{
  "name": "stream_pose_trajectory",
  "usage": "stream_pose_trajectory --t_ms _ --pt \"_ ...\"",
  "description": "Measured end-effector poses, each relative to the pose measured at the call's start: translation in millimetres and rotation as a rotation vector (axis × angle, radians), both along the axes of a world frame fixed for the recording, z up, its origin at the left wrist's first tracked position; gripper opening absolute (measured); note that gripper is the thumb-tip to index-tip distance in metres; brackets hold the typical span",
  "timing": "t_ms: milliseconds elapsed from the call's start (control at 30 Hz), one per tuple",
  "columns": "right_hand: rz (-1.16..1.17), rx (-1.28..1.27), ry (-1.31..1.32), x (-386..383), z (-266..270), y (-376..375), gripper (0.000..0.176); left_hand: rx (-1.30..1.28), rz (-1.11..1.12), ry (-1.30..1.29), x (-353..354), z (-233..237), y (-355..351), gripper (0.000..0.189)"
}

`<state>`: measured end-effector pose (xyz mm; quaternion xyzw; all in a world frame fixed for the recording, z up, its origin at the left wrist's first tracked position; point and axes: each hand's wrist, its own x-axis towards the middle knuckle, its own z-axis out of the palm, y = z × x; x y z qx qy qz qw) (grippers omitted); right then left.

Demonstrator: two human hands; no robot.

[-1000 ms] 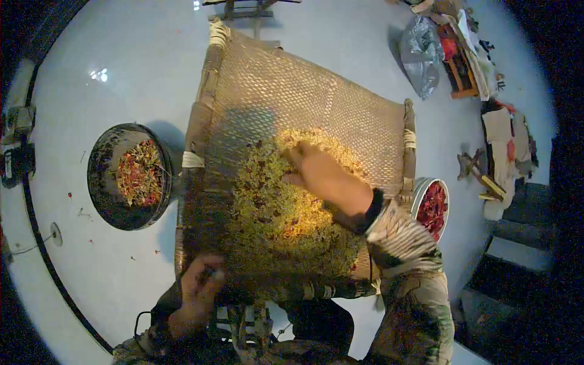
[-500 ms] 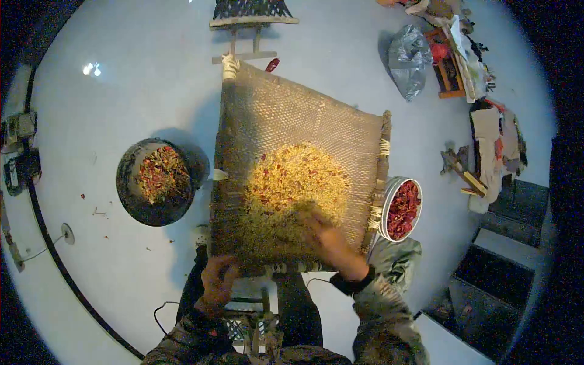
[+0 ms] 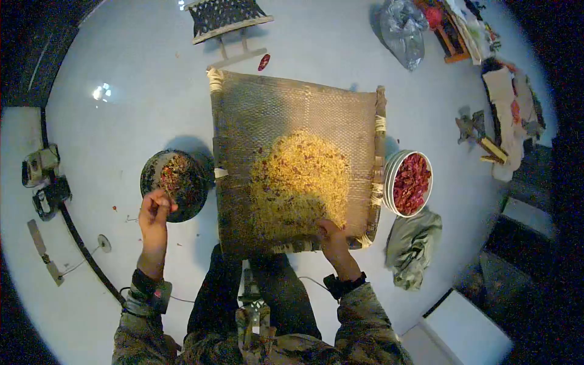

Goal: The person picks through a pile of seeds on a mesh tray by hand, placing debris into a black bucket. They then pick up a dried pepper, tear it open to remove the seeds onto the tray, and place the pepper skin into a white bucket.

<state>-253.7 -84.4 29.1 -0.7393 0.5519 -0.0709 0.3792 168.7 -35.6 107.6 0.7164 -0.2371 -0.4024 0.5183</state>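
The floor (image 3: 316,48) of the room is pale and smooth, and a lamp makes a bright reflection on it at the far left. The right hand (image 3: 333,238) is at the near edge of the heap of yellow grains (image 3: 298,176), with its fingers bent downward; I cannot tell if something is between them. This heap lies on the nearer half of a woven tray (image 3: 328,112), and small dark red bits are mixed in it. The tray has thick side poles, which are bound with pale strips. The left hand (image 3: 156,212) is above the near edge of the dark bucket (image 3: 198,205), on the left of the tray. Its fingers are curled and the thumb is near them, but I cannot tell whether they grasp a piece. Inside this bucket there are red and yellowish scraps (image 3: 170,173). Just beside the right side of the tray stands a white bucket (image 3: 392,204) with dark red pieces (image 3: 412,182), and a green cloth (image 3: 413,246) lies near it. Beyond the tray are a red object (image 3: 263,62) and a low stool (image 3: 228,15).
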Motion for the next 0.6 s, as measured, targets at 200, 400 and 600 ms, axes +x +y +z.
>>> stream_pose_trajectory --t_ms 200,400,600 --pt "-0.089 0.030 0.082 -41.4 5.2 13.7 0.020 0.042 -0.294 -0.328 -9.3 70.7 -89.5 0.020" --pt "-0.363 0.238 0.325 -144.7 -40.9 75.5 0.025 0.000 -0.586 -0.572 -22.6 64.8 -224.1 0.018" --pt "-1.542 0.916 -0.542 -119.5 -63.7 95.3 0.037 0.073 -0.980 -1.045 -4.2 -81.9 -394.0 0.024"
